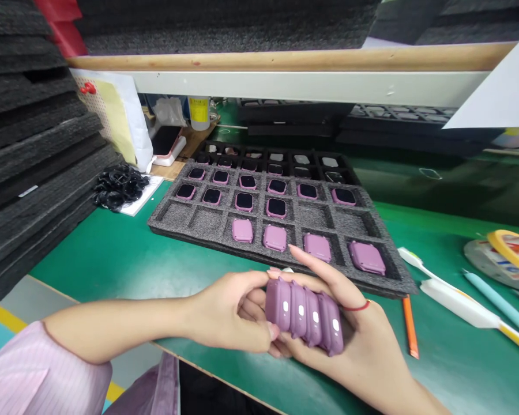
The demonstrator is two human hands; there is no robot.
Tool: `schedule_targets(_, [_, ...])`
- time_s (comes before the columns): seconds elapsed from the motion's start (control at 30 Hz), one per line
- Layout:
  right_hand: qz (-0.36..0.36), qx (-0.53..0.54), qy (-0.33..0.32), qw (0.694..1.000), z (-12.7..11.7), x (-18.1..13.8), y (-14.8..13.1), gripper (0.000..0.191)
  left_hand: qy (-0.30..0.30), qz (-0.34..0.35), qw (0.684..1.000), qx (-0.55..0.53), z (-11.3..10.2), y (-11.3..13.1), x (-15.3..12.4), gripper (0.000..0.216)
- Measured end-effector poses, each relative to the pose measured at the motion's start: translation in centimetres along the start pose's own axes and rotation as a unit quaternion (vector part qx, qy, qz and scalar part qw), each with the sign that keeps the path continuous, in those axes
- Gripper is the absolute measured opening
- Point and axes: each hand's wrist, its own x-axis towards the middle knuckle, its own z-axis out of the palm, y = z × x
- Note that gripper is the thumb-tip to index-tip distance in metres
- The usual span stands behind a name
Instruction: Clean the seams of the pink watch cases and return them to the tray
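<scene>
A row of several purple smartwatch cases lies stacked face to face between my hands, above the front of the green table. My right hand is closed around the stack from the right, its index finger stretched along the top. At the stack's left end, my left hand grips with bent fingers, the thumb near the lower edge. Just beyond my hands is a dark grey foam tray. Its front row holds purple watches face down; the rows behind hold watches with dark screens up. Some compartments are bare.
Foam sheets are piled high at the left, beside a tangle of black bands. Brushes and an orange stick lie at the right. A shelf beam crosses low over the tray's back.
</scene>
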Motion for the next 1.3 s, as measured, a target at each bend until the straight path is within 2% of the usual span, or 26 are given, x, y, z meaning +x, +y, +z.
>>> schedule_targets(0.2, [-0.003, -0.008, -0.002, 1.000, -0.13, -0.05, -0.27, 0.084, -0.010, 0.030, 0.999, -0.020, -0.23, -0.53, 0.11, 0.031])
schedule_targets(0.53, [-0.010, -0.019, -0.011, 1.000, -0.32, -0.06, -0.32, 0.082, 0.013, 0.004, 1.000, 0.024, -0.14, -0.31, 0.21, 0.032])
schedule_targets(0.8, [-0.018, -0.014, -0.004, 1.000, -0.04, -0.23, -0.06, 0.083, 0.011, 0.031, 0.999, -0.001, -0.18, -0.93, 0.30, 0.034])
schedule_targets(1.07, [-0.018, 0.019, 0.003, 1.000, -0.07, -0.19, 0.16, 0.085, -0.021, 0.036, 0.998, -0.056, -0.31, -1.05, 0.36, 0.035])
schedule_targets(1.3, [-0.023, 0.012, -0.009, 1.000, -0.15, -0.10, 0.28, 0.085, -0.003, 0.033, 0.999, -0.010, -0.25, -0.85, 0.11, 0.031])
